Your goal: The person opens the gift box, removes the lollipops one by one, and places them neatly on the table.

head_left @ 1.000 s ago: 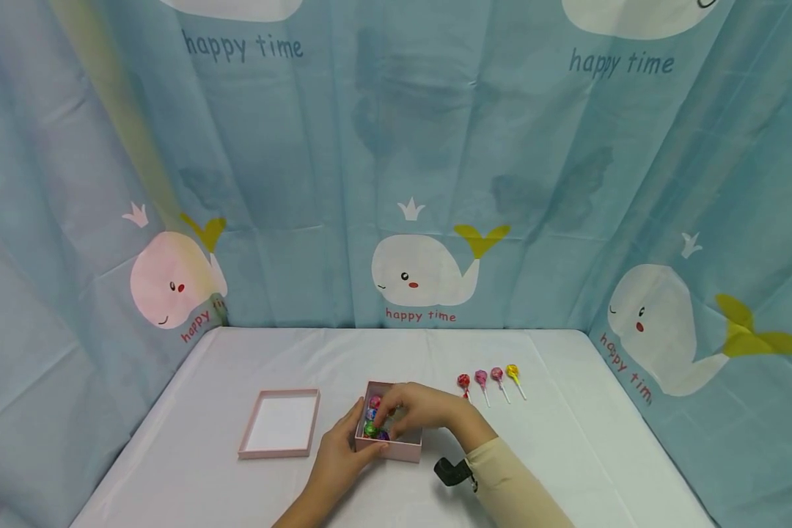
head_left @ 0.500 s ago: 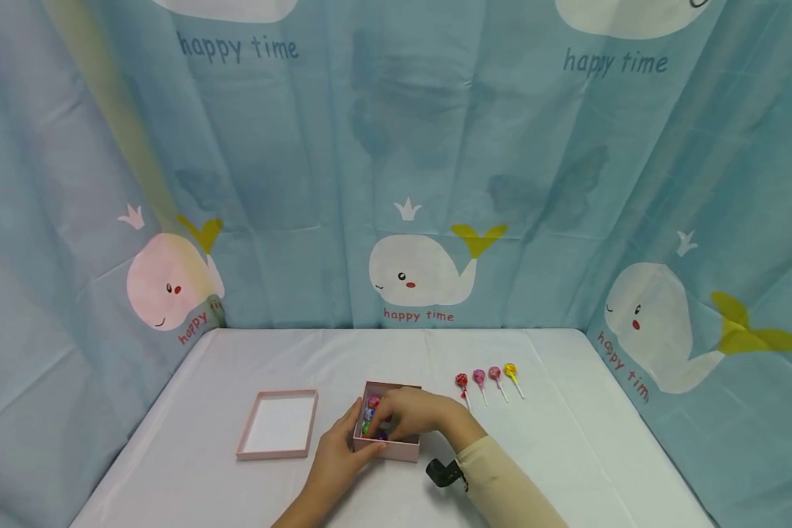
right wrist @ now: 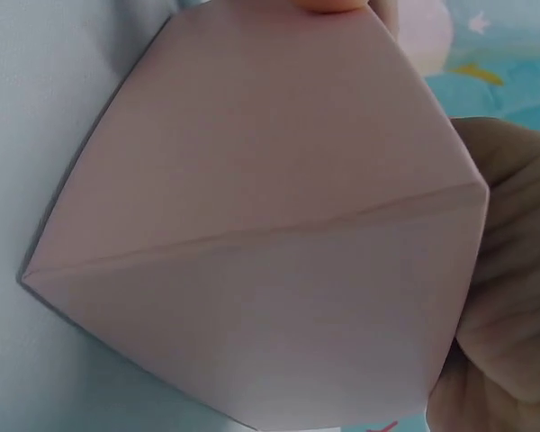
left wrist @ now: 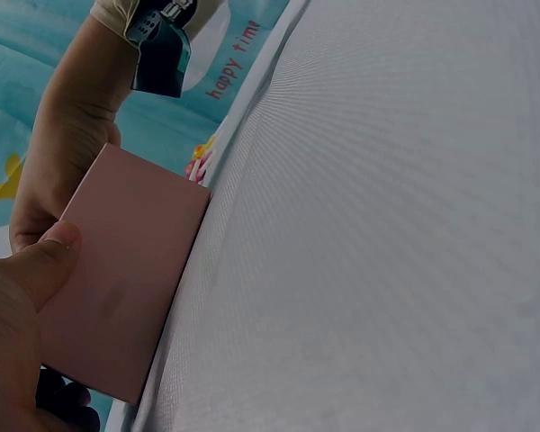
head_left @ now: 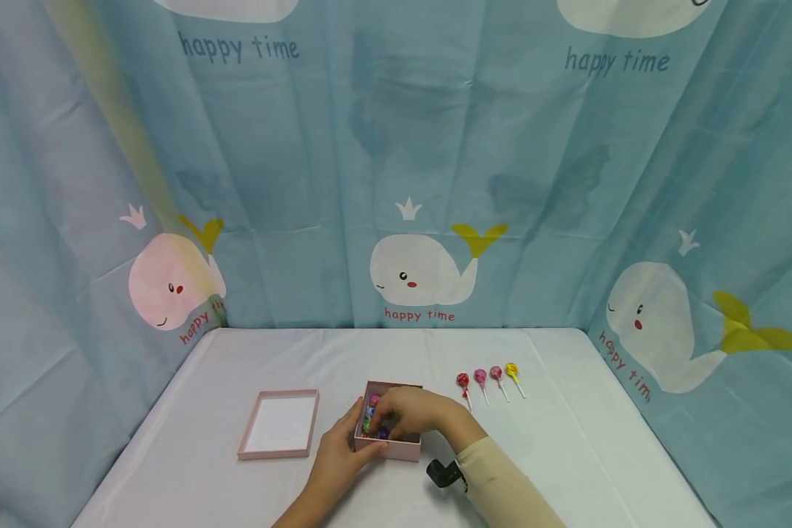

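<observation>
A pink open-topped box point(head_left: 402, 450) stands on the white table with colourful wrapped candies point(head_left: 383, 434) along its left and front sides. My left hand point(head_left: 338, 449) steadies it, fingers along the left wall and thumb on the front; the left wrist view shows that thumb pressed against the box wall point(left wrist: 135, 279). From the right, my right hand point(head_left: 417, 409) reaches over the rim with its fingers bent down among the candies. Its fingertips are hidden inside, and I cannot tell whether they pinch a candy. In the right wrist view the box's outer walls point(right wrist: 252, 306) hide the fingers.
Left of the box lies its pink-rimmed lid point(head_left: 279, 424), white inside facing up. Several lollipops point(head_left: 496, 372), red, pink and yellow, lie in a row at the back right. A black wrist camera point(head_left: 444, 474) hangs at the right sleeve. Blue whale-print curtain point(head_left: 303, 279) surrounds the table.
My right hand has shifted slightly within the box, its fingers now covering more of the green candy. My left hand keeps its hold on the box.
</observation>
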